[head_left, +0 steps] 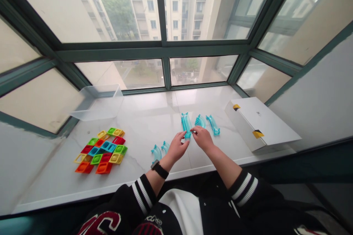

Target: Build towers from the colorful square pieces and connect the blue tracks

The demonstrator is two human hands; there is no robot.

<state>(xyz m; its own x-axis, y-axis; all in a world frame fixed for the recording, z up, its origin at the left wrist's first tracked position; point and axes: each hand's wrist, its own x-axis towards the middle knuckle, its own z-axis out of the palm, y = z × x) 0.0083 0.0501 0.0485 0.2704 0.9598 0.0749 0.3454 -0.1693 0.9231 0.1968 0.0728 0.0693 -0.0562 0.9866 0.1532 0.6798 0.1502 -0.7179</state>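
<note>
Pinching a translucent blue track piece (186,125) between the left hand (176,148) and right hand (202,138) (fingertips steadying its lower end).

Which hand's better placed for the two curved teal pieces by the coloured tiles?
Left hand, likely: it sits closest to the two curved teal pieces. The right hand is farther off, on the other side of the straight teal piece that both hands are at.

A straight, translucent turquoise plastic track piece (186,125) points away from the person, its near end between the left hand (177,147) and right hand (202,138). Just right, farther off, lie a curved piece (200,121) and a slim chute (213,125); two small curved pieces (156,152) sit nearer, left.
</note>
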